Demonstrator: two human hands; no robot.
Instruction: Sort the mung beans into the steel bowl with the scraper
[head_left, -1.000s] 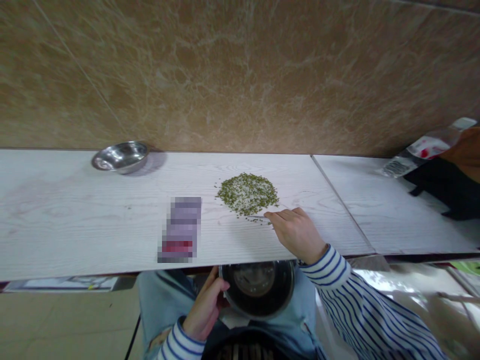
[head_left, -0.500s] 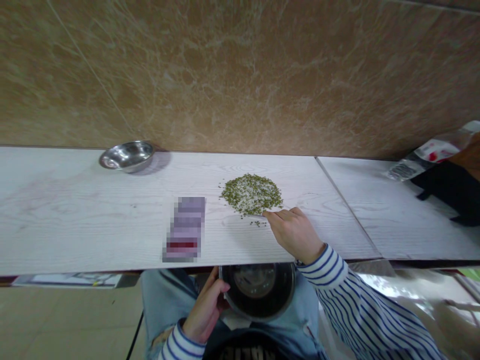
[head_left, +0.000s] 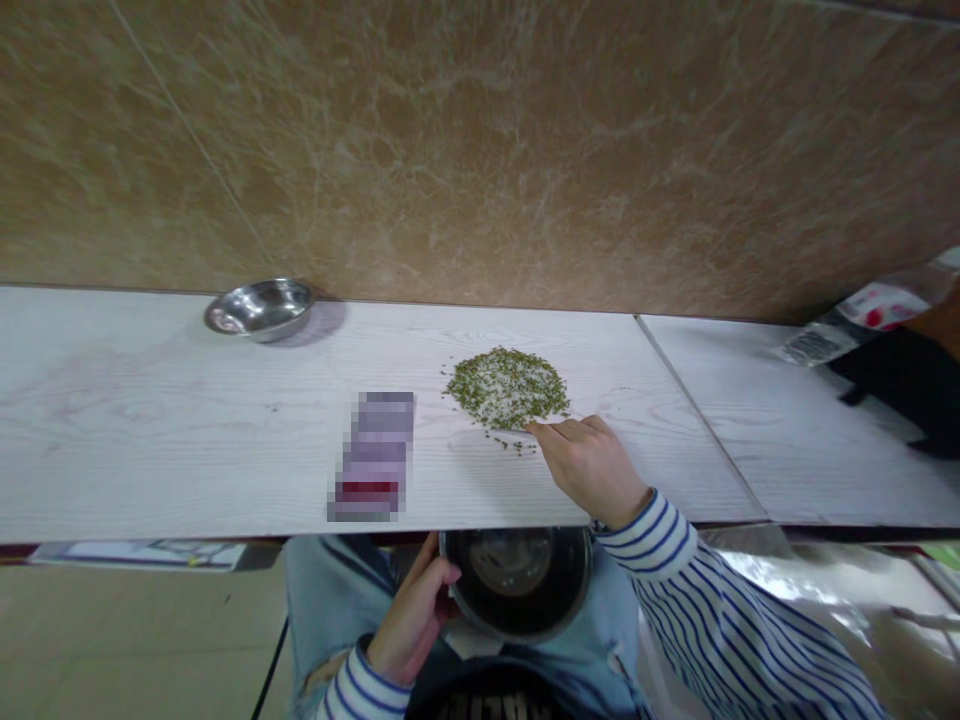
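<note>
Left hand (head_left: 412, 620) clamped on pot (head_left: 517, 632) below counter's (head_left: 187, 440) near edge, contents unclear. Right hand (head_left: 592, 465) pinches thin tool (head_left: 511, 431) beside grains (head_left: 508, 388). Bowl (head_left: 264, 312), shiny inside, near far edge.

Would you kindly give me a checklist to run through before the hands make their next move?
1. Left hand on the dark bowl: ok, gripping its side.
2. Bowl's position: ok, mouth up by the near edge of the table.
3. Right hand on the thin tool: ok, held at the pile's near side.
4. Pile fully gathered: not ok, loose grains lie outside it.
5. Steel bowl away from the pile: ok, near the wall.
6. Dark bowl's contents: cannot tell.
</note>
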